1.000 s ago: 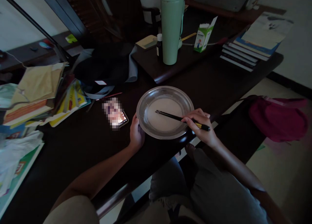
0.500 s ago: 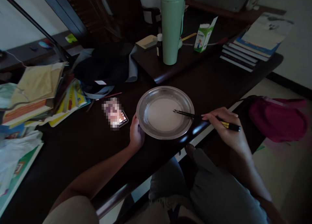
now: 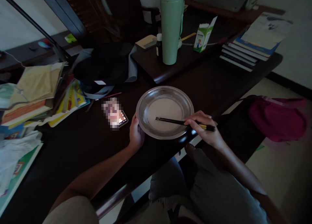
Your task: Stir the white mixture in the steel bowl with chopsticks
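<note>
Right grip's [image 3: 201,126] pinched round black chopsticks [image 3: 172,121], tips at some milky liquid [image 3: 165,107] in a metal bowl [image 3: 165,136]; left grip's [image 3: 136,134] kinda curled onto the bowl's edge.

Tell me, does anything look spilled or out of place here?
No spill shows around the bowl. The papers at the left lie heaped askew, at clashing angles, and the green box stands open, its flap sticking up.
</note>
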Motion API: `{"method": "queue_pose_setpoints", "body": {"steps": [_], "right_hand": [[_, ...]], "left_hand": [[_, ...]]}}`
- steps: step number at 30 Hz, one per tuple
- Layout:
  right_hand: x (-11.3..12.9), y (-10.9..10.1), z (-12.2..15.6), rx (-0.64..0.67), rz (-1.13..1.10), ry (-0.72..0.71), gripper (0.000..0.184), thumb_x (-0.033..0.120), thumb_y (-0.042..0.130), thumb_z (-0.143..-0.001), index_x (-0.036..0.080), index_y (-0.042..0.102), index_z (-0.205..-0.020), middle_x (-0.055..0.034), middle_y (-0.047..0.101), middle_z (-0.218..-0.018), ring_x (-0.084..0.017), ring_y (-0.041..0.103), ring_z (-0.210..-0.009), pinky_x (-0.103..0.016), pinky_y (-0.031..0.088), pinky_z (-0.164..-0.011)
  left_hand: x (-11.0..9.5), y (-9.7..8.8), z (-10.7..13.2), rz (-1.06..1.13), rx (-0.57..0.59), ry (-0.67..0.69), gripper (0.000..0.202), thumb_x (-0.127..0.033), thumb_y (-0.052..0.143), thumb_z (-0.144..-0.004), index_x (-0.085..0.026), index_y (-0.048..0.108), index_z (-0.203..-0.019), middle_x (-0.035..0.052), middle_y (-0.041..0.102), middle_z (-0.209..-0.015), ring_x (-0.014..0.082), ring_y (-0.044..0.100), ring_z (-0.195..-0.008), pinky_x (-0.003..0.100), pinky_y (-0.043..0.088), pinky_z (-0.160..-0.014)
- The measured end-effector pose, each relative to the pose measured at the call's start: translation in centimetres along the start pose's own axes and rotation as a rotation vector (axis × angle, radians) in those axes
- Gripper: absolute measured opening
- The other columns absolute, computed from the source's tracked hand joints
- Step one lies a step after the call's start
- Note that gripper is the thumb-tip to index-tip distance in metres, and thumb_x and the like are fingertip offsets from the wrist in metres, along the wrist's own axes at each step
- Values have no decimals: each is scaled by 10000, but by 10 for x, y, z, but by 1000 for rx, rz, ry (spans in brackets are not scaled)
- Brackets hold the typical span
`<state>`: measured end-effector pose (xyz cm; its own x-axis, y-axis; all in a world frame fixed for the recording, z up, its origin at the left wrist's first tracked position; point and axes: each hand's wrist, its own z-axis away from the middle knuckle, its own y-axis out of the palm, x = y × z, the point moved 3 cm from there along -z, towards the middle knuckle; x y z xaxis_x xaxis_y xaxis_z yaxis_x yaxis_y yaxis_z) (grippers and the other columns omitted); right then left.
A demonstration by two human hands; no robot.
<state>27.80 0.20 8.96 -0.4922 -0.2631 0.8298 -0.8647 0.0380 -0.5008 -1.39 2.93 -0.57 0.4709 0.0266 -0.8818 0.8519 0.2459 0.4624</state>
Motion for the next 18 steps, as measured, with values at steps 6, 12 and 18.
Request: {"method": "queue_pose_setpoints", "body": {"steps": [6,12,18], "right_hand": [[-6,12,-7,-153,176,-53,377,495,573,-1087,312,819,-867,-19,867,-967,-270,726,-952,-515,423,-949],[7,-25,3,-257,211,-6,336,436,635,-1058,306,808,-801,-8,824,-856,-248,726,-896,-457,460,-891],[12,-53,10,-153,65,54,309,457,707,-1021,305,824,-778,-14,804,-799,-226,732,-773,-408,497,-752]], "left_hand": [[-3,3,2,16,1,1,459,-549,839,-882,-287,803,-1257,67,822,-1282,316,754,-1255,482,589,-1128],[-9,0,3,21,25,3,449,-551,844,-882,-273,806,-1232,61,827,-1254,301,769,-1218,477,590,-1133],[-4,-2,0,21,9,6,467,-555,863,-857,-271,810,-1225,55,836,-1230,296,788,-1177,473,600,-1125]]}}
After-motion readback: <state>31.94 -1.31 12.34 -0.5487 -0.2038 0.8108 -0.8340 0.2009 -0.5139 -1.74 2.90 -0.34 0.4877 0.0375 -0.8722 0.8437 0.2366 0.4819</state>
